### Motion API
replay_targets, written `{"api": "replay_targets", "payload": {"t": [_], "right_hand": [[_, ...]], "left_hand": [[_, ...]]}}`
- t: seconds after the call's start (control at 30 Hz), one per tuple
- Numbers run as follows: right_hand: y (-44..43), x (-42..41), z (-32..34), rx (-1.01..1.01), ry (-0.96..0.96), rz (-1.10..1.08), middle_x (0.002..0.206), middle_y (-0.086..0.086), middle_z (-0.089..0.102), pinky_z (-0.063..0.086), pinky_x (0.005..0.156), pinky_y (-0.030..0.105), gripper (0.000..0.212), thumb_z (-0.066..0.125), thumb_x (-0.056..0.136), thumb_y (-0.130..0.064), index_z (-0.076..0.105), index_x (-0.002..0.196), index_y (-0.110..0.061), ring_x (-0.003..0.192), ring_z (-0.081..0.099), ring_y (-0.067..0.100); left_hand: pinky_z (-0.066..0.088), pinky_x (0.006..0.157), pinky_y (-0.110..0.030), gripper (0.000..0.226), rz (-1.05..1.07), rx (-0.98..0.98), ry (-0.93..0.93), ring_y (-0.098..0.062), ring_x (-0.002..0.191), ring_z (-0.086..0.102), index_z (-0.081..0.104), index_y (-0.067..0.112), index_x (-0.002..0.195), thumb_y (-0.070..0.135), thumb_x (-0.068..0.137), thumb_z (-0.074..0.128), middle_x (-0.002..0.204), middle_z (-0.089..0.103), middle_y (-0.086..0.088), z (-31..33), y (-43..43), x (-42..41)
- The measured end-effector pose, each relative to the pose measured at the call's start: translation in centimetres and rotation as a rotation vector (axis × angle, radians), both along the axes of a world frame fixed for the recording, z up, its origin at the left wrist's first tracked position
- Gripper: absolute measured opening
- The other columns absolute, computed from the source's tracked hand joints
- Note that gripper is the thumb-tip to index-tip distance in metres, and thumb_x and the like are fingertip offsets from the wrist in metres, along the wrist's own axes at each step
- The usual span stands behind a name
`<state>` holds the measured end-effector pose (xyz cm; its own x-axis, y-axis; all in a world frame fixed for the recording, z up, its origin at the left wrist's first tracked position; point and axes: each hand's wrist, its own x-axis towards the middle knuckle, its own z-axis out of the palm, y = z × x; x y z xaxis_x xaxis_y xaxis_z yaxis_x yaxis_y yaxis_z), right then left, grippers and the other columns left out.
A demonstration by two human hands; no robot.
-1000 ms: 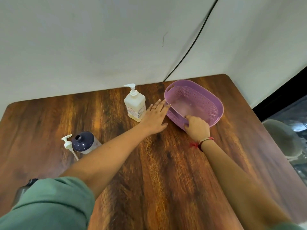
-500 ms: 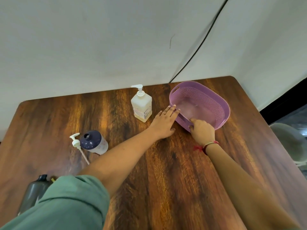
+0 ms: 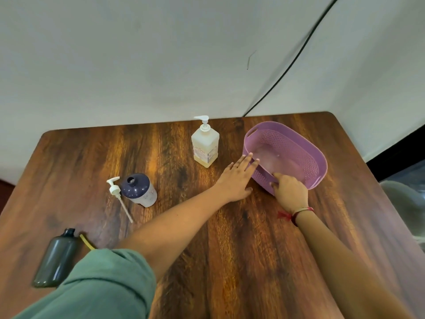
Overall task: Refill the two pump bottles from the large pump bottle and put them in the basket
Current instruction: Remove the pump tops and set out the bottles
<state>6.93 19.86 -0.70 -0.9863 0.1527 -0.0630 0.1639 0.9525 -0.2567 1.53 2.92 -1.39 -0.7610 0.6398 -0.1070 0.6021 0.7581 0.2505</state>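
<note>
Wooden tabletop in a wall corner. The purple basket sits far right with nothing visible inside.

- **Right hand:** the right hand grasps the basket's near rim, fingers curled over the edge into it. There is a red thread on the wrist.
- **Left hand:** the left hand is released and flat, palm down on the tabletop. Its straight fingertips touch the basket's near-left wall.
- **Large pump bottle:** the large pump bottle stands upright just left of the basket, pump on, with pale liquid inside. Neither hand touches it.
- **Small bottle:** the small bottle with a dark purple shoulder is mid-left, neck open. Its loose pump lies just beside it on the tabletop.
- **Dark grey bottle:** the dark grey bottle is near the left edge with no pump on it. Can't tell whether it is standing or lying. A yellow tube is beside it, partly hidden by the green sleeve.
- **Cable:** a black cable runs down the wall.
</note>
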Motion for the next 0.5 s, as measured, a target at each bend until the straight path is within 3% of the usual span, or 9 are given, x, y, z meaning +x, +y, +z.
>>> {"api": "replay_targets", "payload": {"t": [0.23, 0.5], "right_hand": [[1.3, 3.6, -0.1, 0.018, 0.002, -0.066, 0.094, 0.005, 0.07, 0.042, 0.062, 0.027, 0.025, 0.053, 0.094, -0.019, 0.064, 0.117, -0.019, 0.084, 0.066, 0.026], [2.4, 5.7, 0.2, 0.003, -0.046, -0.088, 0.099, 0.007, 0.07, 0.041, 0.064, 0.027, 0.026, 0.052, 0.094, -0.019, 0.062, 0.118, -0.018, 0.088, 0.065, 0.027]], "left_hand": [[0.014, 0.115, -0.045, 0.085, -0.05, 0.033, -0.009, -0.026, 0.146, 0.002, 0.005, 0.019, 0.151, 0.033, 0.088, 0.059, 0.159, -0.002, -0.01, -0.4, 1.5, 2.6], [0.017, 0.115, -0.044, 0.086, -0.072, 0.07, -0.035, -0.027, 0.146, 0.003, 0.005, 0.017, 0.151, 0.032, 0.087, 0.061, 0.159, -0.002, -0.01, -0.5, 2.9, 4.5]]}}
